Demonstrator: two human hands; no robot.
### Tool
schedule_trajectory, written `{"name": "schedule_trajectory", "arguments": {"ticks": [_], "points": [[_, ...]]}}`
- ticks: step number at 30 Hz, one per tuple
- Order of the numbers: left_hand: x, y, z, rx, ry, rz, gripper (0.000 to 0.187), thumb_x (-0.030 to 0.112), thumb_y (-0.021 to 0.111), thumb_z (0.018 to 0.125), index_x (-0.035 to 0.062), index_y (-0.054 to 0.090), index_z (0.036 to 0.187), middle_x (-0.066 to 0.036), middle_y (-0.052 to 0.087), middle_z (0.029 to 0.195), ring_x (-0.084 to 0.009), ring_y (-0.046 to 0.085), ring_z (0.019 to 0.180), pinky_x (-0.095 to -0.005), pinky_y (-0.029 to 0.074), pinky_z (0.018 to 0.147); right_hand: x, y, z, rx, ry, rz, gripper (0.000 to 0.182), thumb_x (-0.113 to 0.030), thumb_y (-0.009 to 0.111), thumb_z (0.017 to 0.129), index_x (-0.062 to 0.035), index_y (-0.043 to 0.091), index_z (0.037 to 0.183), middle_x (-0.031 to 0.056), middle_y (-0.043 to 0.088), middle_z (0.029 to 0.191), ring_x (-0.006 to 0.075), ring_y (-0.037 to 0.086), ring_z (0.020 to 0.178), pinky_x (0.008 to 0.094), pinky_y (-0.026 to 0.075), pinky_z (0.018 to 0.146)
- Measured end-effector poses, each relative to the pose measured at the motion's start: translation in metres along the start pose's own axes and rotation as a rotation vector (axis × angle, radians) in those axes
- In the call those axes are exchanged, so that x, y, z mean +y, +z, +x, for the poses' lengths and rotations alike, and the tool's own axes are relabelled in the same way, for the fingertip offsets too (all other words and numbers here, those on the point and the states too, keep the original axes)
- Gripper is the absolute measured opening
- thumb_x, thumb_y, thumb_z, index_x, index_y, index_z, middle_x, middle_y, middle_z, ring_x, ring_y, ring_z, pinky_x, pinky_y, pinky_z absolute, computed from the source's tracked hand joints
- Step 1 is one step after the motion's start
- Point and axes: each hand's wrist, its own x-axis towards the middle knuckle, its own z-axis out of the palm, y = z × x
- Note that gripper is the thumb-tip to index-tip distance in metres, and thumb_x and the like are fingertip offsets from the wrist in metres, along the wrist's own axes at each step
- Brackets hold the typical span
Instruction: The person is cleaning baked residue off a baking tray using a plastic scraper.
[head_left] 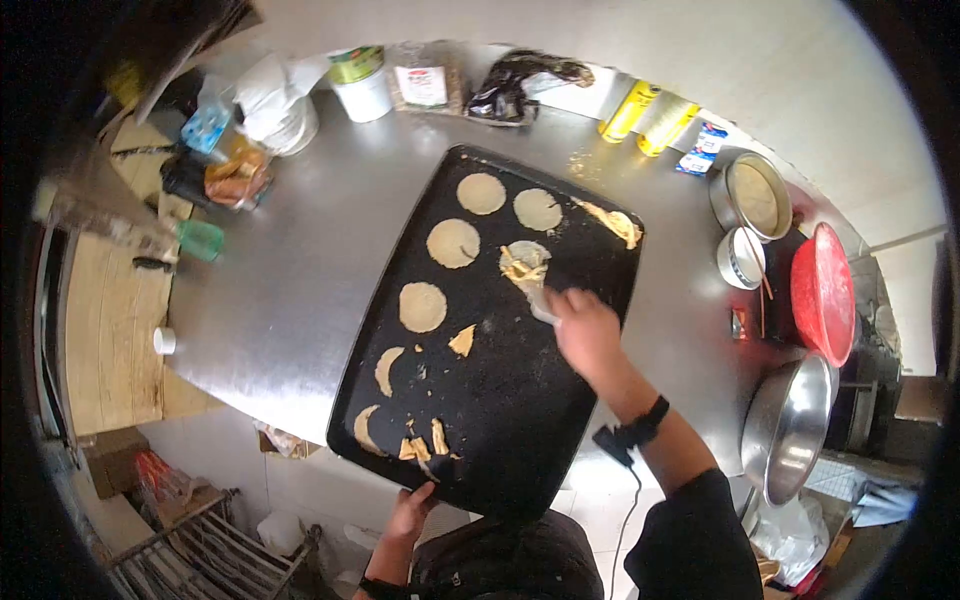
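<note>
A large black baking tray (500,400) lies tilted across the metal table, its near end by my body. My left hand (408,512) grips the tray's near edge, thumb on top and fingers hidden beneath. My right hand (588,338) is closed around a whitish scraper (541,304), partly covered by the fingers. Broken pastry scraps (524,266) gather at the scraper's far end. Thin pale pastry rounds (453,243) sit on the tray's far half, some cracked. Crescent-shaped pieces (386,372) and loose crumbs (438,437) lie nearer my left hand, and a folded strip (612,222) rests in the far right corner.
Along the wall stand a white tub (360,90), a bag with a label (422,80) and yellow cans (630,110). To the right are a round pan (720,185), a white bowl (738,262), a red basin (822,295) and a steel bowl (785,430). A cable (630,505) hangs from my right wrist.
</note>
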Motion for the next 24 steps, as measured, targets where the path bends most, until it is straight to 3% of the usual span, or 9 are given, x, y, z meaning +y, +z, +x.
{"name": "schedule_trajectory", "arguments": {"ticks": [2,4,6,14,19,22,24], "points": [[-0.002,-0.01,0.003,0.073,0.004,0.105,0.049,0.015,0.065,0.09,-0.0018,0.045,0.131,-0.012,0.058,0.125,-0.026,0.059,0.108,-0.0413,0.049,0.088,-0.037,0.0,-0.021,-0.097,-0.109,0.016,0.026,-0.012,0.059,0.078,-0.0085,0.061,0.104,0.0071,0.058,0.086,0.0248,0.063,0.078,0.0381,0.055,0.065],[-0.007,-0.016,0.009,0.024,0.045,0.173,0.043,0.013,0.063,0.091,-0.0024,0.046,0.128,-0.01,0.058,0.122,-0.0235,0.059,0.108,-0.0396,0.049,0.089,-0.057,0.015,-0.03,-0.227,-0.135,-0.047,0.023,-0.012,0.059,0.079,-0.0067,0.063,0.101,0.0074,0.059,0.085,0.0236,0.063,0.077,0.0373,0.055,0.065],[-0.022,-0.039,0.022,-0.029,0.047,0.271,0.044,0.013,0.061,0.092,-0.0018,0.045,0.13,-0.009,0.058,0.123,-0.0229,0.058,0.108,-0.0393,0.048,0.09,-0.06,0.026,-0.02,-0.17,-0.12,-0.082,0.021,-0.013,0.059,0.079,-0.006,0.064,0.098,0.0078,0.06,0.085,0.0233,0.064,0.077,0.0367,0.055,0.064],[-0.008,-0.02,0.011,-0.063,0.101,0.174,0.044,0.011,0.058,0.093,-0.0003,0.046,0.133,-0.006,0.058,0.122,-0.0186,0.057,0.107,-0.0352,0.047,0.093,-0.037,0.052,0.057,-0.115,-0.041,-0.183,0.016,-0.014,0.058,0.08,-0.0052,0.067,0.09,0.011,0.064,0.084,0.0255,0.067,0.08,0.0363,0.055,0.058],[-0.015,-0.02,0.016,-0.073,0.099,0.18,0.042,0.012,0.057,0.093,0.0002,0.046,0.132,-0.007,0.058,0.122,-0.0198,0.058,0.107,-0.036,0.048,0.092,-0.025,0.066,0.082,0.036,-0.066,-0.262,0.017,-0.011,0.058,0.08,-0.0065,0.067,0.093,0.0135,0.065,0.088,0.0276,0.067,0.082,0.0385,0.057,0.063],[-0.014,-0.019,0.014,-0.08,0.133,0.169,0.042,0.015,0.058,0.093,0.0016,0.047,0.131,-0.008,0.058,0.12,-0.0211,0.059,0.105,-0.0375,0.049,0.09,-0.015,0.073,0.109,-0.095,0.007,-0.321,0.02,-0.012,0.057,0.082,-0.0029,0.068,0.096,0.0126,0.066,0.092,0.0276,0.067,0.084,0.0361,0.057,0.064],[-0.015,-0.016,0.012,-0.098,0.186,0.106,0.041,0.016,0.059,0.093,0.0018,0.048,0.129,-0.007,0.059,0.118,-0.0202,0.059,0.104,-0.0376,0.05,0.088,-0.003,0.076,0.126,-0.182,0.06,-0.31,0.021,-0.013,0.056,0.083,-0.0067,0.069,0.098,0.0127,0.066,0.094,0.0283,0.068,0.079,0.0396,0.057,0.064]]}}
